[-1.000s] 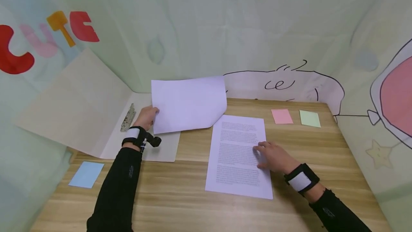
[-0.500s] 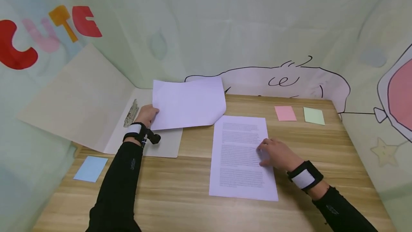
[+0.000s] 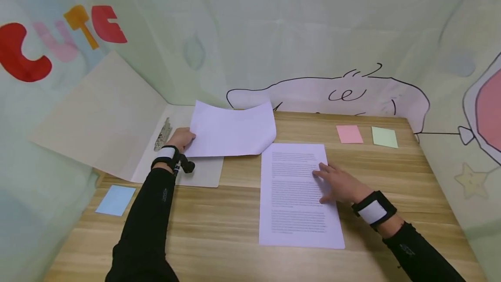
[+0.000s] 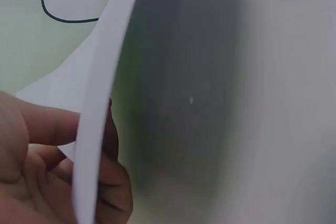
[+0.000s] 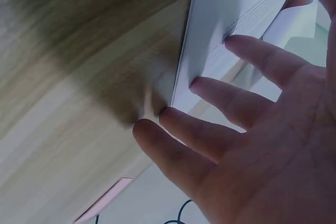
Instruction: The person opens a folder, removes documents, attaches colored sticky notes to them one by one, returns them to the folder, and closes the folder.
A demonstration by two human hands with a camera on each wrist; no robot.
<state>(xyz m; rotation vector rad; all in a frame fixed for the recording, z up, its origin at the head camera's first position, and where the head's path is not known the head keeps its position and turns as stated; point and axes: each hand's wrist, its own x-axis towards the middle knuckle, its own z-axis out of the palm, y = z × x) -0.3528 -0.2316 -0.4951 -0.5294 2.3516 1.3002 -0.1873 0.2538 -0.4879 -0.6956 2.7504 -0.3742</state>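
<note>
Paper [image 3: 232,132], plain white, thin, gently bowed

A: Left side?
B: Left arm [image 3: 146,229], black-sleeved, extended forward. Left hand [image 3: 181,139] in a pinch, thumb opposed to curled fingers.
A: Right side?
B: Right arm [image 3: 422,251], sleeved likewise, runs diagonally in from the lower right of the head view. Right hand [image 3: 343,186]: back upward, fingers spread; palm and extended fingers seen in the right wrist view.
A: Wrists?
B: Left wrist [image 3: 163,166] and right wrist [image 3: 389,226] both banded in black. Hands well apart, left farther forward.
</note>
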